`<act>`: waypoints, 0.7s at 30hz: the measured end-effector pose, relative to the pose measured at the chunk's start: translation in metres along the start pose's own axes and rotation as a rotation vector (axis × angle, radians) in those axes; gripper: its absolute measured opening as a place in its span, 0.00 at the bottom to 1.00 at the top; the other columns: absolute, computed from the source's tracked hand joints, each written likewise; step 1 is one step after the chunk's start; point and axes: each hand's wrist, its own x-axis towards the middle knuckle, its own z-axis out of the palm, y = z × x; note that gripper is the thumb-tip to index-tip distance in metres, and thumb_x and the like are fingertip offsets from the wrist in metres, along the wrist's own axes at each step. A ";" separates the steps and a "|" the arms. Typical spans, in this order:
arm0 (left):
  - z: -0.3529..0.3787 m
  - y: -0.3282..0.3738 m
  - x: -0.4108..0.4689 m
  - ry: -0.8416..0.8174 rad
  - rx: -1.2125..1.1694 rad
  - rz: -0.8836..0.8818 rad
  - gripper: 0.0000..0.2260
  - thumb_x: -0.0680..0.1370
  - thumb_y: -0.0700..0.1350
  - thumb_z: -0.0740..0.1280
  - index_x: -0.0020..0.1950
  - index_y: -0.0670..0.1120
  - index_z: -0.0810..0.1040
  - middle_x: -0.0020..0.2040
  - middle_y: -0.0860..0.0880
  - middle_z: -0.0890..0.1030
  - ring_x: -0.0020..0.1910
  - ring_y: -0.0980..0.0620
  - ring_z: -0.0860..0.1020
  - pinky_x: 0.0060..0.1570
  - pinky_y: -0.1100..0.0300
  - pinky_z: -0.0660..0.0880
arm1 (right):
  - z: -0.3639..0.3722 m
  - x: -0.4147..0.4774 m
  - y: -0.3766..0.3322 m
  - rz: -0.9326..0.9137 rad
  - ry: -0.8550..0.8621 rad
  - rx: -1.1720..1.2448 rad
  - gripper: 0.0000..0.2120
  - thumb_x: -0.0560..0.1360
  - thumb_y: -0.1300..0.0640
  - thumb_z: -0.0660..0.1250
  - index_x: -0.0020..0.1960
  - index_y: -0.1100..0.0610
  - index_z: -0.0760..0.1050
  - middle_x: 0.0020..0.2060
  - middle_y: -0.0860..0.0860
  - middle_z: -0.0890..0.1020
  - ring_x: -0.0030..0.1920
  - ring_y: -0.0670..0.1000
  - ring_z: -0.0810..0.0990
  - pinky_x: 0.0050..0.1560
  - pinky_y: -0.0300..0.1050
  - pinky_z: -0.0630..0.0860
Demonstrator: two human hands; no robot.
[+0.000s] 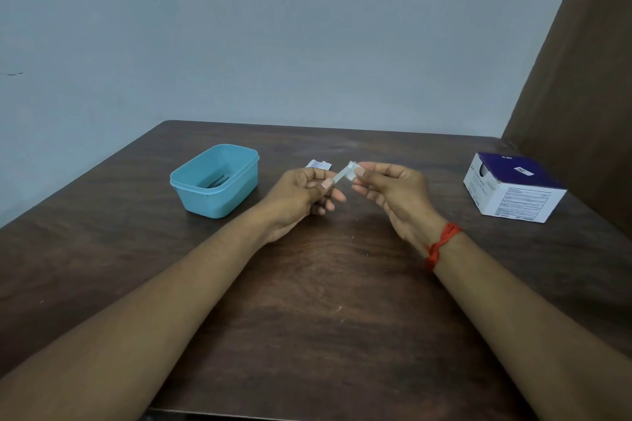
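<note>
Apparent peeling step, right of blue tub (pixel 219 200): pinching white strip (pixel 344 174) between left hand (pixel 301 196) and right hand (pixel 393 191). Next: separate 2 ends steadily.

1. Rear wall (pixel 273 27): we see a plain, pale blue-grey painted surface filling the upper half of the view (one small dark mark (pixel 13 73) sits near its left edge).
2. Table (pixel 325 284): a dark brown wood-grain top, its far edge against the wall and its far left corner rounded.
3. Brown panel (pixel 588 79): a flat surface rising at the table's right (we cannot tell whether door or board).
4. Light: soft and even, casting only faint shadows.
</note>
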 end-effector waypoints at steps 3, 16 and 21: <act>0.000 0.000 0.000 0.026 -0.001 0.006 0.04 0.84 0.39 0.63 0.55 0.42 0.77 0.44 0.44 0.86 0.33 0.53 0.79 0.35 0.63 0.75 | 0.002 -0.001 -0.001 0.020 0.010 -0.005 0.04 0.74 0.66 0.74 0.48 0.64 0.82 0.40 0.58 0.87 0.40 0.51 0.87 0.42 0.42 0.83; 0.002 0.001 -0.001 0.076 0.000 0.009 0.07 0.83 0.40 0.63 0.59 0.39 0.75 0.45 0.43 0.86 0.32 0.52 0.80 0.33 0.63 0.76 | 0.001 -0.005 -0.007 0.096 -0.186 0.082 0.09 0.80 0.64 0.65 0.57 0.60 0.81 0.46 0.56 0.87 0.47 0.51 0.87 0.44 0.40 0.82; 0.001 0.001 -0.001 0.057 0.009 0.015 0.03 0.83 0.40 0.64 0.55 0.42 0.76 0.45 0.43 0.87 0.32 0.52 0.80 0.33 0.63 0.76 | 0.004 -0.007 -0.007 0.103 -0.183 0.059 0.10 0.75 0.65 0.72 0.54 0.56 0.83 0.42 0.50 0.87 0.38 0.44 0.82 0.40 0.37 0.78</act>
